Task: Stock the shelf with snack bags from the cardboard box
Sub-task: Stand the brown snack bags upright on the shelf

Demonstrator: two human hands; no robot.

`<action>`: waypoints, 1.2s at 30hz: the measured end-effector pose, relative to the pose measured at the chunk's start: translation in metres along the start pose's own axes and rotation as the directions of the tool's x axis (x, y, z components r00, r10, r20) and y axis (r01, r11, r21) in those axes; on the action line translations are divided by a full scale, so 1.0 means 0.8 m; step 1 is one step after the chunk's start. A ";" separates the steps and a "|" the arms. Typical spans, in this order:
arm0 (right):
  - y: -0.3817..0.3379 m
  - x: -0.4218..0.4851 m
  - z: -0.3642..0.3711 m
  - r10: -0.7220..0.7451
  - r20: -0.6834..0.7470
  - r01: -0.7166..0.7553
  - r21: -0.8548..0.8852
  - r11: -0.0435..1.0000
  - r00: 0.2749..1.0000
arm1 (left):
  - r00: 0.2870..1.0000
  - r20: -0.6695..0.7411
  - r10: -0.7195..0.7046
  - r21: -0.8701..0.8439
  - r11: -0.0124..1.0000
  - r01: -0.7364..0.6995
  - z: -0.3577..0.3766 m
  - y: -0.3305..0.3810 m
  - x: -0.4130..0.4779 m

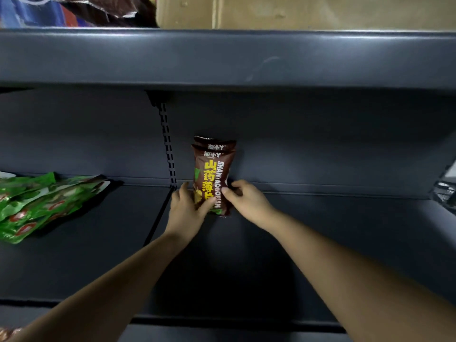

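Holding: we grip the brown foil snack bag with yellow lettering (pixel 213 178) at its lower end with both hands, so that it stands upright on its bottom seam.
Left hand: our left hand (pixel 185 211) wraps the bag's lower left side, thumb laid across the front.
Right hand: our right hand (pixel 246 201) pinches the lower right edge with curled fingers.
Where the bags are: the held bag stands near the back of the dark grey metal shelf (pixel 320 243), directly in front of a second brown bag (pixel 214 141) of the same kind, which is against the back panel.
Why so: we judge that two hands square the soft bag, label outward, so it does not slump.
Around: green foil snack bags (pixel 37 201) lie flat in a pile well to the left; a slotted black upright (pixel 167 144) runs just beside the brown bags; a crumpled silvery packet (pixel 444 191) shows at the right edge.
Above: an upper grey shelf (pixel 222 58) overhangs, bearing a tan cardboard surface (pixel 296 11); we cannot tell whether it is the box.
In the way: nothing lies between our hands and the bags; we judge the overhang the one thing to mind.
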State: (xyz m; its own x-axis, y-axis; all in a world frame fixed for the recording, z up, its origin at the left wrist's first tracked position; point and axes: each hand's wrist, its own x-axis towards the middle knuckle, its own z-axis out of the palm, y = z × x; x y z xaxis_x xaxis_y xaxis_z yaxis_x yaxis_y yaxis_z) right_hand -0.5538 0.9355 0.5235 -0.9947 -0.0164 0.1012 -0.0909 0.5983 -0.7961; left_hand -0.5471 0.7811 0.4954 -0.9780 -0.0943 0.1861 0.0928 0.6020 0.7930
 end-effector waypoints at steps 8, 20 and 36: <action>0.011 -0.096 -0.057 0.004 0.009 -0.004 0.001 1.000 1.000 | 0.952 -0.219 0.216 0.035 0.976 -0.213 0.005 0.059 -0.089; 0.051 -0.262 -0.192 -0.063 0.069 0.065 -0.032 0.997 0.996 | 0.932 0.074 0.354 -0.118 0.932 -0.344 0.091 0.140 -0.288; 0.353 -0.483 -0.203 0.429 0.278 -0.380 -0.214 0.900 0.860 | 0.834 0.549 -0.055 0.188 0.981 -0.059 0.294 0.077 -0.454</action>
State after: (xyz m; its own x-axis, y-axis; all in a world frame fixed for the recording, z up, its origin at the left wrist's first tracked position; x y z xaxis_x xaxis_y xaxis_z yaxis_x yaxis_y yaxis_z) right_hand -0.1874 1.2409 0.3561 -0.9073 0.0201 -0.4199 0.3062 0.7161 -0.6273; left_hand -0.2300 1.0388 0.3404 -0.9235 0.3231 -0.2067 0.1133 0.7445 0.6579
